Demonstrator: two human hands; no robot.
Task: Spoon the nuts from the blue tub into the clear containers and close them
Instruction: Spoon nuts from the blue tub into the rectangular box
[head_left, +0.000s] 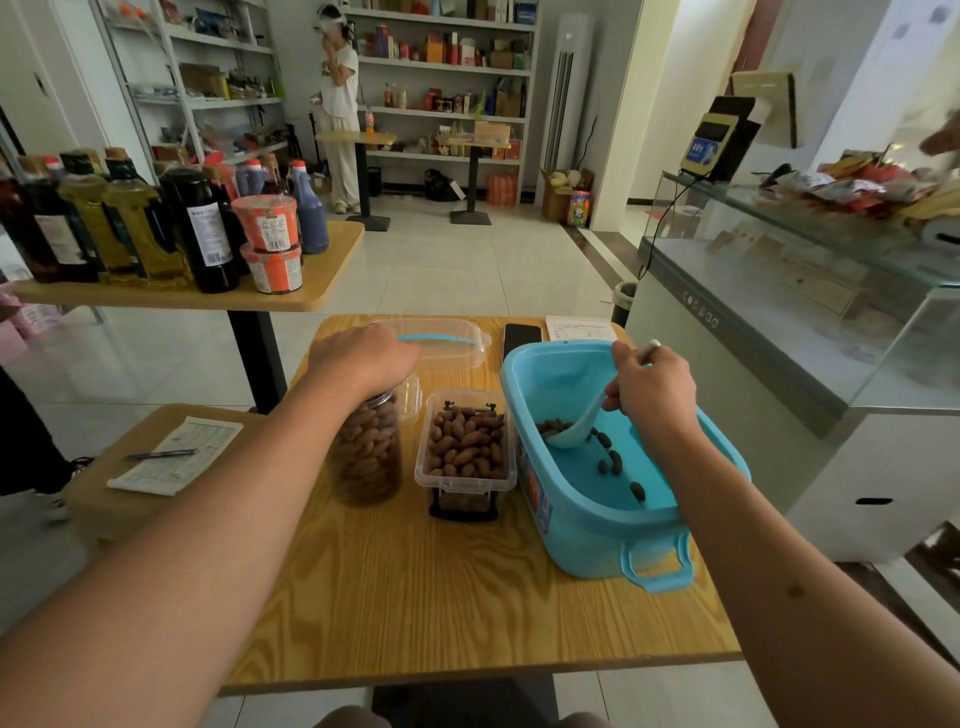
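The blue tub stands at the right of the wooden table, with a few nuts left on its floor. My right hand grips the handle of a white spoon whose bowl rests among nuts inside the tub. A tall clear jar full of nuts stands at the left; my left hand covers and grips its top. Between them sits a rectangular clear container, open and filled with nuts.
A clear lid with a blue band lies behind the containers, beside a black phone and a paper sheet. A side table at the left holds a form and pen. Bottles crowd another table behind; a glass counter stands at the right.
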